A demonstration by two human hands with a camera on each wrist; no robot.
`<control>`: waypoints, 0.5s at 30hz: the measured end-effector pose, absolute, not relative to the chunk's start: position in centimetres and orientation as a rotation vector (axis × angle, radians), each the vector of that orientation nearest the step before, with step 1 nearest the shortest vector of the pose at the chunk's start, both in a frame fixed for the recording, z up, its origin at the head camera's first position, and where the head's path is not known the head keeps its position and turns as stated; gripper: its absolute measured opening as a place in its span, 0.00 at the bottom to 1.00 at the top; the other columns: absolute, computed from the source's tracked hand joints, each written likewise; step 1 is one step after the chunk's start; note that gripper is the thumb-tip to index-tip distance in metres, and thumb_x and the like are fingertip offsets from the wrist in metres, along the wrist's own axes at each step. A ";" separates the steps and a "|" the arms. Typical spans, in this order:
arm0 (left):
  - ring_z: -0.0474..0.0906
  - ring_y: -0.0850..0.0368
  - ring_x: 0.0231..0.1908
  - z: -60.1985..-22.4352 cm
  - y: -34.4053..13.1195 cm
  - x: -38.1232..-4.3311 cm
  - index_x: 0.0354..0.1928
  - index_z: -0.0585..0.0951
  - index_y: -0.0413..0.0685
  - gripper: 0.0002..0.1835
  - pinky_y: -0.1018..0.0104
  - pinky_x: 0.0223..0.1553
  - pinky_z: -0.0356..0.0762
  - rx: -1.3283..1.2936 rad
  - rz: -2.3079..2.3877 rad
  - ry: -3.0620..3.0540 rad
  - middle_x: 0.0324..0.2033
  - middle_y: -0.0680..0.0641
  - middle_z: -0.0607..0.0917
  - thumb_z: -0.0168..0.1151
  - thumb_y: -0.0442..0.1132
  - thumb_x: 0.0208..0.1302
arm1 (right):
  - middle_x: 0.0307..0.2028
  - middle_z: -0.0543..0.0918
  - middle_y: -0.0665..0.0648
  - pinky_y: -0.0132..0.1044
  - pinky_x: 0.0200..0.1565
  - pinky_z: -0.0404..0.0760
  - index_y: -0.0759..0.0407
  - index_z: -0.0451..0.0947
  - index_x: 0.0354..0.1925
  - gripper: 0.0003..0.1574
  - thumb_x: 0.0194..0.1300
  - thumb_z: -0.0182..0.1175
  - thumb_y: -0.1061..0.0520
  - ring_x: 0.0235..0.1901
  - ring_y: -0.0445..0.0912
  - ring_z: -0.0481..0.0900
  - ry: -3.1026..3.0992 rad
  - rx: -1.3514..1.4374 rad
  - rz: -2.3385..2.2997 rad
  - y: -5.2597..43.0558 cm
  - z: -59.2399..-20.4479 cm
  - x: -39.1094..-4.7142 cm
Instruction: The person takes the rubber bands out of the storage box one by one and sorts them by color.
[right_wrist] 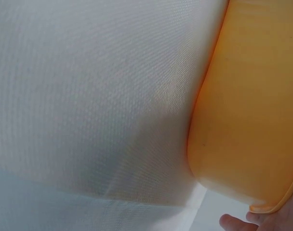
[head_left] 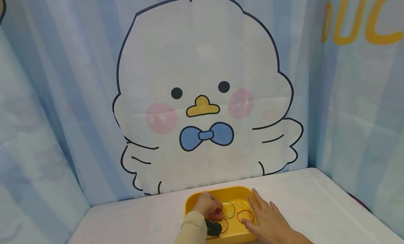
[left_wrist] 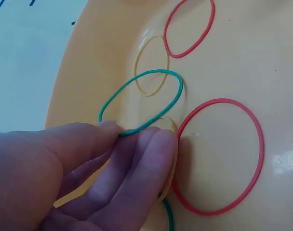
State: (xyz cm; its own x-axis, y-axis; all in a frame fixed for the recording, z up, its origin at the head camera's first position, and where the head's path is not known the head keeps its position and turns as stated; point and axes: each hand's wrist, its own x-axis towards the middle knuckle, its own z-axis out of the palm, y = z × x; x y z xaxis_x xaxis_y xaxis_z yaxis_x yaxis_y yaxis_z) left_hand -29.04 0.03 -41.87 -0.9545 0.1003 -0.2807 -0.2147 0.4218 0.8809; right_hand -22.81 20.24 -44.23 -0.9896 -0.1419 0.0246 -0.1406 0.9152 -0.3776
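Note:
A yellow tray (head_left: 231, 188) holds several loose rubber bands. Over its left part, my left hand (head_left: 207, 205) pinches a green rubber band (left_wrist: 180, 89) between thumb and index finger. The band's loop sticks out past the fingertips. Against the other fingers of that hand lies a yellow rubber band (left_wrist: 174, 144), and beside it a large red rubber band (left_wrist: 262, 144). Part of another green band (left_wrist: 169, 216) shows below the fingers. My right hand (head_left: 272, 221) rests at the tray's right rim with fingers spread; in the right wrist view only some fingers (right_wrist: 233, 224) show beside the rim.
Farther inside the tray lie a thin yellow band (left_wrist: 136, 65) and a second red band (left_wrist: 213, 17). White cloth covers the table (head_left: 135, 216). Behind it hangs a curtain (head_left: 202, 61) with a cartoon duck. A dark wrist camera (head_left: 214, 228) sits at my left wrist.

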 end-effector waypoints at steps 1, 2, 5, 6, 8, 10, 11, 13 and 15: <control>0.83 0.59 0.19 -41.7 0.0 -29.0 0.34 0.78 0.35 0.04 0.67 0.27 0.86 -0.103 1.559 2.381 0.22 0.44 0.83 0.65 0.27 0.61 | 0.77 0.51 0.65 0.75 0.67 0.53 0.63 0.60 0.73 0.58 0.62 0.53 0.24 0.69 0.66 0.65 3.071 -0.228 -0.604 20.2 -44.2 -22.8; 0.83 0.58 0.20 -41.6 -0.1 -29.0 0.34 0.78 0.34 0.04 0.66 0.28 0.87 -0.099 1.577 2.371 0.23 0.43 0.84 0.65 0.27 0.61 | 0.77 0.51 0.65 0.75 0.67 0.53 0.63 0.60 0.73 0.58 0.62 0.53 0.24 0.68 0.66 0.65 3.071 -0.231 -0.603 20.2 -44.2 -22.8; 0.84 0.58 0.21 -41.3 -0.4 -29.0 0.36 0.80 0.33 0.04 0.64 0.31 0.88 -0.065 1.595 2.358 0.24 0.43 0.86 0.65 0.29 0.62 | 0.77 0.51 0.65 0.74 0.67 0.54 0.63 0.60 0.73 0.58 0.62 0.53 0.24 0.68 0.65 0.66 3.075 -0.242 -0.588 20.3 -44.2 -22.8; 0.84 0.58 0.22 -41.3 -0.5 -29.0 0.36 0.81 0.33 0.04 0.63 0.32 0.88 -0.046 1.600 2.351 0.24 0.43 0.86 0.65 0.29 0.63 | 0.77 0.51 0.65 0.74 0.67 0.55 0.63 0.60 0.73 0.58 0.63 0.53 0.24 0.68 0.65 0.66 3.077 -0.245 -0.583 20.3 -44.2 -22.8; 0.84 0.59 0.22 -41.2 -0.8 -29.1 0.37 0.83 0.33 0.05 0.64 0.33 0.88 -0.001 1.613 2.336 0.25 0.43 0.87 0.64 0.30 0.64 | 0.77 0.52 0.65 0.74 0.66 0.55 0.64 0.61 0.73 0.57 0.63 0.53 0.24 0.68 0.64 0.66 3.083 -0.252 -0.577 20.3 -44.2 -22.8; 0.84 0.60 0.22 -41.3 -1.0 -29.3 0.38 0.84 0.32 0.06 0.64 0.35 0.88 0.042 1.634 2.318 0.25 0.44 0.87 0.64 0.31 0.64 | 0.77 0.52 0.65 0.74 0.66 0.56 0.64 0.61 0.72 0.57 0.63 0.53 0.25 0.68 0.64 0.66 3.089 -0.256 -0.573 20.2 -44.3 -22.8; 0.84 0.61 0.22 -41.3 -1.1 -29.3 0.38 0.84 0.32 0.07 0.64 0.35 0.88 0.064 1.651 2.305 0.25 0.44 0.87 0.64 0.31 0.64 | 0.77 0.52 0.66 0.74 0.66 0.56 0.64 0.61 0.72 0.57 0.63 0.52 0.25 0.68 0.64 0.66 3.090 -0.258 -0.572 20.2 -44.3 -22.8; 0.84 0.61 0.23 -41.3 -1.3 -29.4 0.40 0.84 0.31 0.08 0.63 0.36 0.88 0.088 1.689 2.270 0.25 0.44 0.87 0.64 0.31 0.64 | 0.77 0.52 0.66 0.74 0.66 0.56 0.65 0.61 0.72 0.57 0.64 0.52 0.25 0.68 0.64 0.66 3.088 -0.259 -0.571 20.2 -44.3 -22.8; 0.84 0.61 0.24 -41.2 -1.5 -29.4 0.41 0.84 0.29 0.09 0.62 0.37 0.88 0.104 1.722 2.234 0.27 0.43 0.87 0.64 0.30 0.64 | 0.77 0.52 0.66 0.74 0.66 0.56 0.65 0.60 0.73 0.58 0.63 0.52 0.24 0.69 0.64 0.66 3.083 -0.254 -0.568 20.2 -44.3 -22.9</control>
State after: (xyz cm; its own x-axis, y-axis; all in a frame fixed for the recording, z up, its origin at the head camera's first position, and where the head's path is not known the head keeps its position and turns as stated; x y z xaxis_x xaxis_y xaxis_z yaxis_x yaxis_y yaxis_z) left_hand -29.43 -1.50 -41.21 -0.9469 0.2483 -0.2044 -0.1346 0.2714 0.9530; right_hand -22.87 20.20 -44.26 -0.9870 -0.1574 0.0328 -0.1588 0.9219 -0.3535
